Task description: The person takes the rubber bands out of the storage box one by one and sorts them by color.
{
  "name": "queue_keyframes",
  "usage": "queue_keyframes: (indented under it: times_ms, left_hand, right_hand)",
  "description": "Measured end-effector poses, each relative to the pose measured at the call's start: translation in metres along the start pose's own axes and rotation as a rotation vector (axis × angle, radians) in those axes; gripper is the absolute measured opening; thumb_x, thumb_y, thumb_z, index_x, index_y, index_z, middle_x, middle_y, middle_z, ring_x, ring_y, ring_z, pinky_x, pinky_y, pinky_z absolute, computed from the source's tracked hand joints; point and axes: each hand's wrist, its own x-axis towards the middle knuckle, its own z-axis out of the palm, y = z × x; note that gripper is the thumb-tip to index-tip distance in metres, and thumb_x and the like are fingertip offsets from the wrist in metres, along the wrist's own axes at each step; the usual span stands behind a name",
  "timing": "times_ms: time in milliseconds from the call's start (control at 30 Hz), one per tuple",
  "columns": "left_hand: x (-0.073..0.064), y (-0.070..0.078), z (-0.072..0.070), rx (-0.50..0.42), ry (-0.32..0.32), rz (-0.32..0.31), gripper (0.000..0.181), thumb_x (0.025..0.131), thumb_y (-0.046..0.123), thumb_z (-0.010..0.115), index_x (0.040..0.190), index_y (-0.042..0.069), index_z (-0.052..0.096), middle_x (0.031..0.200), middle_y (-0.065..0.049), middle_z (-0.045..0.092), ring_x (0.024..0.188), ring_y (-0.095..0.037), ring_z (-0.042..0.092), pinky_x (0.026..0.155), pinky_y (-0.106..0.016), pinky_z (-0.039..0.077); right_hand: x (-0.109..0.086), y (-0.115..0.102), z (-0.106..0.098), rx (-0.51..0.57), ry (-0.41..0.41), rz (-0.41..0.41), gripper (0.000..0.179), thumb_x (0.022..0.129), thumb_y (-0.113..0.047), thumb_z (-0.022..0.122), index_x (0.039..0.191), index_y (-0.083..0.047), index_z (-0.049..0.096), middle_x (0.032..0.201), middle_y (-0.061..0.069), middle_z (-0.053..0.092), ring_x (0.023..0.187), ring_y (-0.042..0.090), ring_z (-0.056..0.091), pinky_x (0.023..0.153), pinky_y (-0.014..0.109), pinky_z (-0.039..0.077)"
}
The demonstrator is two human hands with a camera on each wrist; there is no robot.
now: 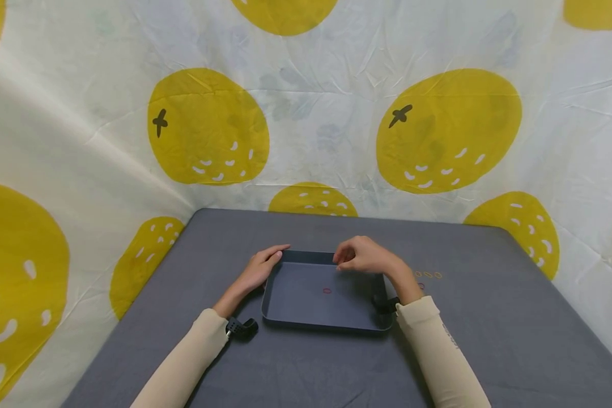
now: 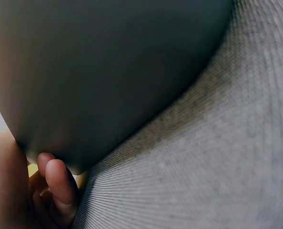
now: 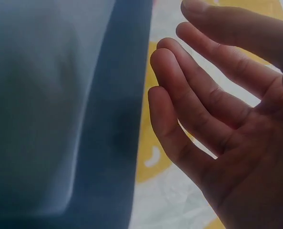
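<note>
A dark grey-blue shallow tray [image 1: 296,306] lies on the table, with one small red ring [image 1: 327,290] inside it. My left hand [image 1: 257,269] grips the tray's far left corner, the thumb along the rim. From the left wrist, its curled fingers [image 2: 60,183] show at the corner of the tray's dark outer wall [image 2: 113,71]. Over the tray's far right part hovers my right hand [image 1: 364,255], fingers bent downward. In the right wrist view its fingers [image 3: 194,100] are loosely curved, thumb and forefinger apart, with nothing seen between them.
Several small yellow rings [image 1: 428,274] lie in a row on the grey table [image 1: 489,317] right of the tray, beyond the right forearm. A red ring [image 1: 421,286] sits just nearer, partly behind that wrist. A fruit-patterned curtain [image 1: 326,130] hangs behind the table's far edge.
</note>
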Motion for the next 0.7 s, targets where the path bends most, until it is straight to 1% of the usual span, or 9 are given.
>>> queue_keyframes:
  times_ms: [200,300,467,700]
  left_hand:
    - [0.0,0.001,0.0,-0.006,0.009,0.001,0.044,0.113,0.036,0.041,0.153,0.022,0.053,0.152,-0.011,0.057,0.035,-0.021,0.046,0.041,-0.042,0.05]
    - [-0.001,0.001,-0.001,0.001,0.012,0.003,0.044,0.113,0.037,0.041,0.153,0.023,0.053,0.152,-0.011,0.056,0.035,-0.021,0.045,0.042,-0.042,0.05]
    - [-0.001,0.002,0.0,-0.001,0.004,0.0,0.045,0.113,0.039,0.042,0.154,0.024,0.053,0.153,-0.012,0.056,0.035,-0.021,0.044,0.042,-0.042,0.051]
    - [0.0,0.0,0.0,-0.012,0.008,-0.003,0.043,0.113,0.038,0.042,0.153,0.025,0.054,0.149,-0.011,0.059,0.035,-0.02,0.043,0.041,-0.042,0.05]
  right_hand:
    - [0.014,-0.004,0.013,-0.012,-0.067,-0.048,0.018,0.092,-0.013,0.077,0.107,-0.003,0.078,0.097,0.0,0.078,0.087,0.01,0.071,0.078,0.028,0.059]
    - [0.019,-0.005,0.019,-0.001,-0.098,-0.053,0.017,0.092,-0.012,0.077,0.107,-0.004,0.078,0.099,0.002,0.078,0.088,0.01,0.071,0.078,0.028,0.06]
    - [0.023,-0.003,0.03,-0.007,-0.136,-0.026,0.013,0.092,-0.007,0.075,0.105,-0.006,0.078,0.097,0.002,0.078,0.086,0.009,0.071,0.076,0.026,0.059]
    - [0.026,0.0,0.039,-0.013,-0.177,0.032,0.013,0.088,-0.004,0.077,0.099,-0.009,0.079,0.088,-0.001,0.076,0.077,0.006,0.067,0.068,0.023,0.055]
